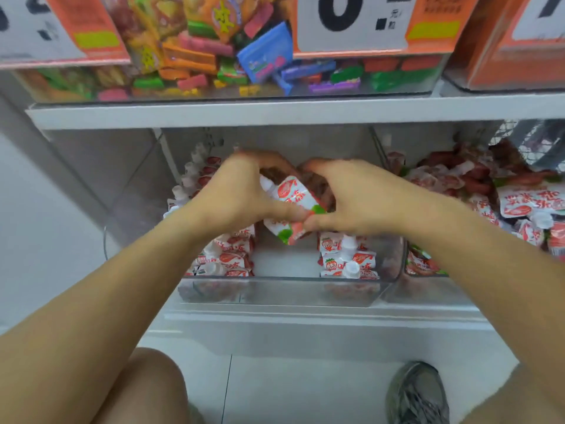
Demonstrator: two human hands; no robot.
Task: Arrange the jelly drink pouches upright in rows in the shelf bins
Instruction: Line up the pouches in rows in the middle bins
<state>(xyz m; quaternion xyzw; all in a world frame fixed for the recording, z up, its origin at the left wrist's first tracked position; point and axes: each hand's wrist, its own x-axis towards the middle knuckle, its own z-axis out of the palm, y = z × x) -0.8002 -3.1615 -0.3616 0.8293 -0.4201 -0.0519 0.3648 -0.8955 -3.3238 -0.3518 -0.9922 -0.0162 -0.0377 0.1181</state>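
A clear plastic bin (275, 289) on the lower shelf holds red-and-white strawberry jelly pouches with white caps. An upright row (226, 255) runs along its left side, and a shorter row (348, 258) stands at the front right. Over the bin's middle, my left hand (241, 191) and my right hand (351, 200) together hold a small bunch of pouches (290, 206), tilted with a cap toward the upper left. Fingers of both hands curl round the bunch.
To the right, a second bin (428, 275) holds a loose heap of the same pouches (519, 203). The shelf above carries a bin of mixed sweets (214, 50) with price cards. My knee (146, 390) and shoe (415, 393) show on the tiled floor below.
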